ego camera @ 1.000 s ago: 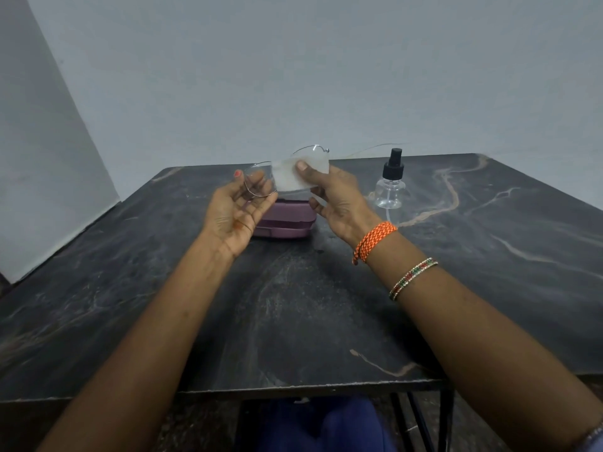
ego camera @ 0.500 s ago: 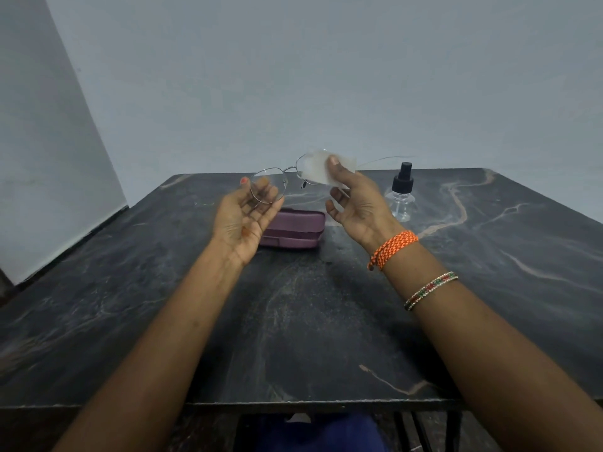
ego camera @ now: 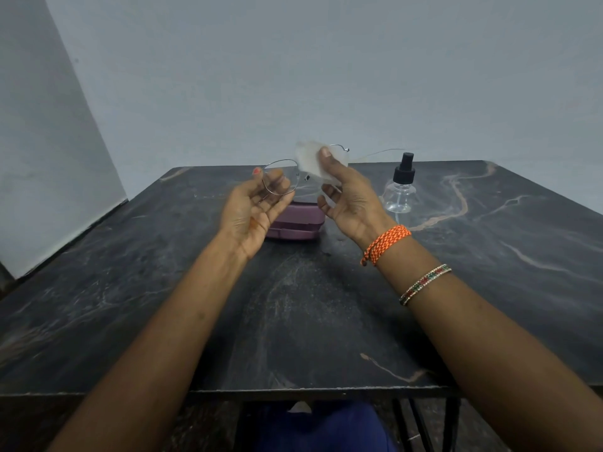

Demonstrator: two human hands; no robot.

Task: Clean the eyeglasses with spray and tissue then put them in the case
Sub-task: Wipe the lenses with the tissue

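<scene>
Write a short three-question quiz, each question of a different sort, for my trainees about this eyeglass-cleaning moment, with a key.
1. True or false: the purple hard-shell eyeglass case on the dark marble-patterned table is lying open.
2. Multiple choice: the white folded tissue is pressed against a lens by A) the left hand, B) the right hand, C) neither.
3. Fill in: the clear plastic spray bottle with a black nozzle stands on the person's ____ side of the case.

Key
1. False; it is closed.
2. B; the left hand holds the other lens of the thin wire-rimmed eyeglasses.
3. Right.
</scene>
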